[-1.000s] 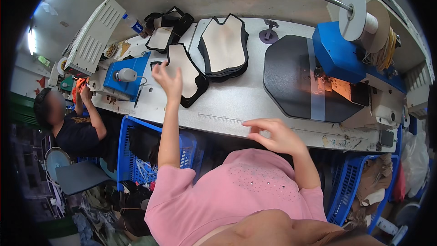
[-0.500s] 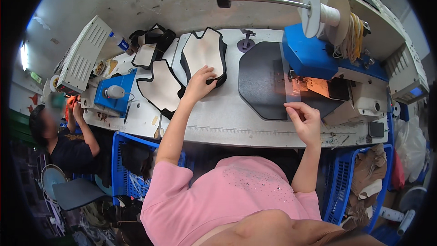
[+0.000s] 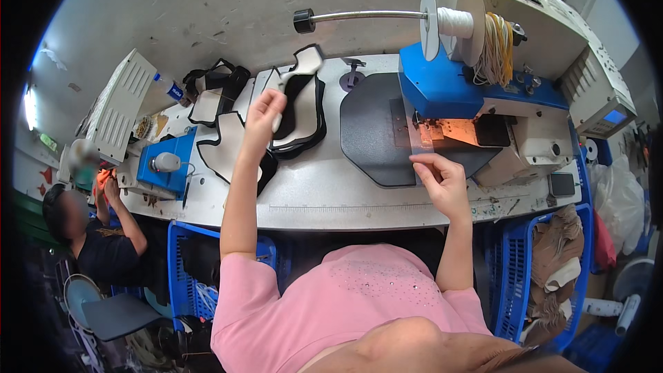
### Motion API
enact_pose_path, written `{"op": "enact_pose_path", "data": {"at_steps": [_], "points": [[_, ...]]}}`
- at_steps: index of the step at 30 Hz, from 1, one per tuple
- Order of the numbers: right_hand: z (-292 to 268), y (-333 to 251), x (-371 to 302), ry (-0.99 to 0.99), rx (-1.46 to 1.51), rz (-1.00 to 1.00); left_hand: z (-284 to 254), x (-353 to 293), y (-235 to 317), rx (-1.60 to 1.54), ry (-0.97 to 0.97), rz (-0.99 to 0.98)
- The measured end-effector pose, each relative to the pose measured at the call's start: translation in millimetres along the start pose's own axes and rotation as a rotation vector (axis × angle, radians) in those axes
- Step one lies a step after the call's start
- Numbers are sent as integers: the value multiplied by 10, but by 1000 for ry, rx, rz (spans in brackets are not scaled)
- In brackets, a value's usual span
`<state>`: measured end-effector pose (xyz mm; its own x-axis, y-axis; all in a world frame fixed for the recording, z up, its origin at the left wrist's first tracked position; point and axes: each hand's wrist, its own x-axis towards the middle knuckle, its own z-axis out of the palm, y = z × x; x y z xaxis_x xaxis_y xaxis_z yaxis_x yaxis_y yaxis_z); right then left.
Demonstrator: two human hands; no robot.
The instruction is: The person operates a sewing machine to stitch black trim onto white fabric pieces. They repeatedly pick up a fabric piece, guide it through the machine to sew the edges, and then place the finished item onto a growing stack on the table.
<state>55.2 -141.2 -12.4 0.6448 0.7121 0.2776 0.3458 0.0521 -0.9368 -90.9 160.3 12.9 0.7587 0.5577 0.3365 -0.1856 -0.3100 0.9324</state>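
My left hand (image 3: 265, 112) is raised over a stack of cream panels with black edging (image 3: 309, 121), its fingers closed on the edge of the lifted top panel (image 3: 306, 60). That panel tilts up and is partly blurred, and a dark patch shows beneath it. Another black-edged panel (image 3: 222, 146) lies to the left, partly behind my left forearm. By the sewing machine (image 3: 442, 83), my right hand (image 3: 445, 181) has thumb and index finger together at the near end of a clear strip (image 3: 420, 144), which crosses a dark plate (image 3: 369, 135).
A spool of white cord (image 3: 456, 22) stands above the machine. Blue baskets (image 3: 181, 249) flank my body; the right one holds brown pieces (image 3: 552, 262). A co-worker (image 3: 103, 242) sits at the left beside another blue machine (image 3: 166, 162). Black straps (image 3: 231, 83) lie at the back left.
My left hand has left the surface of the stacked panel and moved up and left, lifting the top panel. My right hand stays at the strip. The whole view has shifted slightly.
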Motion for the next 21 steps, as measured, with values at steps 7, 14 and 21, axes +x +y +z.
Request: {"op": "enact_pose_path", "data": {"at_steps": [7,14,21], "points": [[129,-164,183,70,-489,-223,1225,-776,365,394,-669,434],[38,-226,-48,-62,-654,-132,1496,-610,382,713,-292,630],[-21,-195,-19,87,-531,-21,1728,-572,201,919,-259,573]]}}
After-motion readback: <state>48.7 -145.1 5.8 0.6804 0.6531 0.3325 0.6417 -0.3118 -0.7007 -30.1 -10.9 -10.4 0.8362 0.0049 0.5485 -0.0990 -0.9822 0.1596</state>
